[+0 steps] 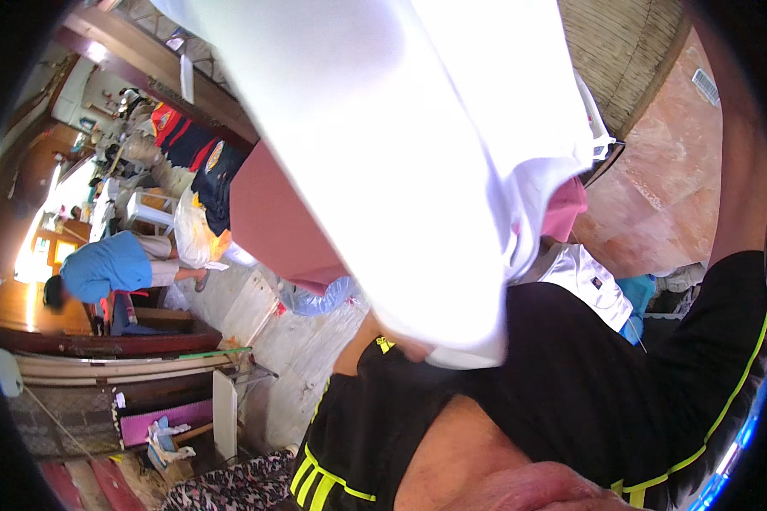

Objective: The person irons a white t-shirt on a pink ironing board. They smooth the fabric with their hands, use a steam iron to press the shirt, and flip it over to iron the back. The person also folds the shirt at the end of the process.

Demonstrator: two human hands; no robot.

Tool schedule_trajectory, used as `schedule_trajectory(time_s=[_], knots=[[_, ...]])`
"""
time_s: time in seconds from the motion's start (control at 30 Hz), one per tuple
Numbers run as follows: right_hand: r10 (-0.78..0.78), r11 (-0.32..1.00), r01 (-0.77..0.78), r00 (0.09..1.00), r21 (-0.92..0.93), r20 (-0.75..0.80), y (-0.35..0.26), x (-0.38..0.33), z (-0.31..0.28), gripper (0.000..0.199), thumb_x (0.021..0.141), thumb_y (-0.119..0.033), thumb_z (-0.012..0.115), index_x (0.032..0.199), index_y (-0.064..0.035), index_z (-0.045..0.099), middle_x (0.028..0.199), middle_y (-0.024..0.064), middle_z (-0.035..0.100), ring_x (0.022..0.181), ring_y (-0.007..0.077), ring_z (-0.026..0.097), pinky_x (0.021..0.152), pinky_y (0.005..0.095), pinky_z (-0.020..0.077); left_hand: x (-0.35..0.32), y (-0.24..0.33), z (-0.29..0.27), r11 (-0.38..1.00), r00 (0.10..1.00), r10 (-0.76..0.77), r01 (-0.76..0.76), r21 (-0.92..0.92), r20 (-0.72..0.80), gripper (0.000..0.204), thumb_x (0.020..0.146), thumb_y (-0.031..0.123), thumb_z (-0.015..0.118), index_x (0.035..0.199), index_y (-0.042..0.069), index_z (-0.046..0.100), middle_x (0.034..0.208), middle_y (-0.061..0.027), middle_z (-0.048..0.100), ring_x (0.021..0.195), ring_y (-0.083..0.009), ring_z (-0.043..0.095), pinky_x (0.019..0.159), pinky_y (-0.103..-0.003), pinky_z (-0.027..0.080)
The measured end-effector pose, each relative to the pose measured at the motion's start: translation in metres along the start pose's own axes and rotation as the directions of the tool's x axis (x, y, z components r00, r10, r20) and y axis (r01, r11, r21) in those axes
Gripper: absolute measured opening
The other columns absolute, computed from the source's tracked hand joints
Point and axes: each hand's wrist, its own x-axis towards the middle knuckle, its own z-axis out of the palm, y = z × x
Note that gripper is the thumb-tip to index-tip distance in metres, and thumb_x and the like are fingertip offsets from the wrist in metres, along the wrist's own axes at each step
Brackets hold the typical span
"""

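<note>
A large white garment hangs close in front of the camera and fills the upper middle of the tilted view. My left hand shows only partly at the garment's lower hem, where it bunches the cloth; its forearm comes from a black sleeve with yellow-green stripes. My right arm runs up the right edge, and its hand is out of the picture. A pink cloth peeks out behind the white garment.
Another person in a blue shirt bends over at the left. Dark printed shirts hang beside a pink surface. A folded white garment lies on the right, with a woven surface and reddish tiles beyond it.
</note>
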Motion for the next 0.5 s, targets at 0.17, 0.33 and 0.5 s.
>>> schedule_trajectory(time_s=[0.17, 0.33, 0.5], knots=[[0.154, 0.921, -0.194, 0.978, -0.338, -0.141, 0.061, 0.015, -0.044, 0.030, 0.099, -0.021, 0.052, 0.113, 0.0042, 0.059, 0.091, 0.0116, 0.068, 0.077, 0.0199, 0.067, 0.070, 0.0331, 0.0579, 0.113, 0.031, -0.063, 0.959, 0.964, 0.206, -0.165, -0.232, 0.166, 0.053, 0.094, 0.022, 0.053, 0.140, -0.004, 0.044, 0.141, -0.0207, 0.049, 0.128, -0.0321, 0.050, 0.109, -0.047, 0.040], [0.260, 0.791, -0.327, 0.945, -0.517, -0.200, 0.110, 0.023, -0.074, 0.032, 0.099, -0.024, 0.054, 0.114, 0.0035, 0.060, 0.092, 0.0114, 0.069, 0.078, 0.0201, 0.067, 0.071, 0.0332, 0.0572, 0.308, 0.086, -0.120, 0.962, 0.918, 0.264, -0.271, 0.018, -0.297, 0.046, 0.091, 0.006, 0.065, 0.132, -0.009, 0.050, 0.132, -0.0198, 0.057, 0.119, -0.0286, 0.057, 0.103, -0.044, 0.048], [0.328, 0.733, -0.380, 0.924, -0.565, -0.196, 0.130, 0.033, -0.057, 0.034, 0.099, -0.026, 0.055, 0.116, 0.0028, 0.060, 0.093, 0.0111, 0.069, 0.079, 0.0203, 0.067, 0.072, 0.0334, 0.0564, 0.493, 0.098, -0.148, 0.951, 0.983, 0.157, -0.123, 0.285, -0.099, 0.049, 0.091, 0.016, 0.072, 0.129, -0.009, 0.053, 0.126, -0.0167, 0.061, 0.115, -0.0253, 0.060, 0.095, -0.037, 0.052]])
